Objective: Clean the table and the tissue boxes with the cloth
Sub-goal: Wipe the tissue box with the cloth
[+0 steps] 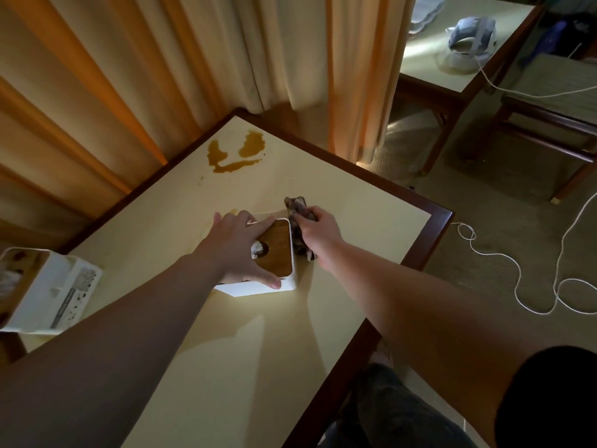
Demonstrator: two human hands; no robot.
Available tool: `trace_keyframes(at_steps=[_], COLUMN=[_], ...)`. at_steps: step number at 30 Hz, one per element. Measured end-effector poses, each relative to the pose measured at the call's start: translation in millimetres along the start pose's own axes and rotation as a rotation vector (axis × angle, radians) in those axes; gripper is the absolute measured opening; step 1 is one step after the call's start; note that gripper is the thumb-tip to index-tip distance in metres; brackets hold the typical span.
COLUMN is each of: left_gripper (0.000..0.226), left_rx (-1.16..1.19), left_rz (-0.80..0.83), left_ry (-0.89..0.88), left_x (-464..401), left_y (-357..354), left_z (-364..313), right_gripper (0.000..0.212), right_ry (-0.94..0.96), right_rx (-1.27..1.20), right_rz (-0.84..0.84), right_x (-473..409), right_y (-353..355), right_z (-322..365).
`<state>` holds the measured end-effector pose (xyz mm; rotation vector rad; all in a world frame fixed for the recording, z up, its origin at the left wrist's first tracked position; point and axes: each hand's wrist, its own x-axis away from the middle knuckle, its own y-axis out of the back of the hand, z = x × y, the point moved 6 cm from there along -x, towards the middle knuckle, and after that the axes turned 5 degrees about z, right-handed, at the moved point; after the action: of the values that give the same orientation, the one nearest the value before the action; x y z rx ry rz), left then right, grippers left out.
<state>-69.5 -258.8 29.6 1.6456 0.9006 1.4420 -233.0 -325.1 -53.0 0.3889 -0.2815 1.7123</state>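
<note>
Nearest the viewer, dark trousers [397, 412] and a black sleeve [549, 396] fill the lower right, and two bare forearms reach out over the pale yellow table [226, 367] with its dark wooden rim. At the left edge of the table a second tissue box [45, 289] lies tipped on its side, white, with a printed label facing up; something pale sits in its opening, probably tissue, though that part is blurred. Further in, near the middle of the table, stands the tissue box [274, 250], white with a wood-look top and a round hole from which a tuft of tissue [257, 249] pokes. The left hand [239, 247] lies over this box, fingers spread and curled over its far and near edges, steadying it. The right hand [318, 229] grips a dark, crumpled cloth [298, 218], bunched in the fingers and pressed against the right side of the box. Beyond the hands, a brown spill [235, 153] spreads in several patches near the far corner of the table. Striped orange and cream curtains [129, 76] hang behind. To the right, on the carpet, a white cable [517, 273] loops; further off stand a chair [555, 101] and another table [452, 53] bearing a white-and-blue headset [470, 37].
</note>
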Motion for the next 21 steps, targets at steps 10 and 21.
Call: trace_keyframes(at_steps=[10, 21], left_gripper=[0.144, 0.171], left_rx=[-0.07, -0.502], left_rz=[-0.039, 0.3], left_ry=[0.361, -0.227], left_x=[-4, -14], left_y=[11, 15], left_z=[-21, -27], right_gripper=[0.012, 0.009], right_ry=[0.08, 0.047], right_rx=[0.092, 0.025], right_rz=[-0.031, -0.009], right_x=[23, 39], right_y=[47, 63], right_z=[2, -11])
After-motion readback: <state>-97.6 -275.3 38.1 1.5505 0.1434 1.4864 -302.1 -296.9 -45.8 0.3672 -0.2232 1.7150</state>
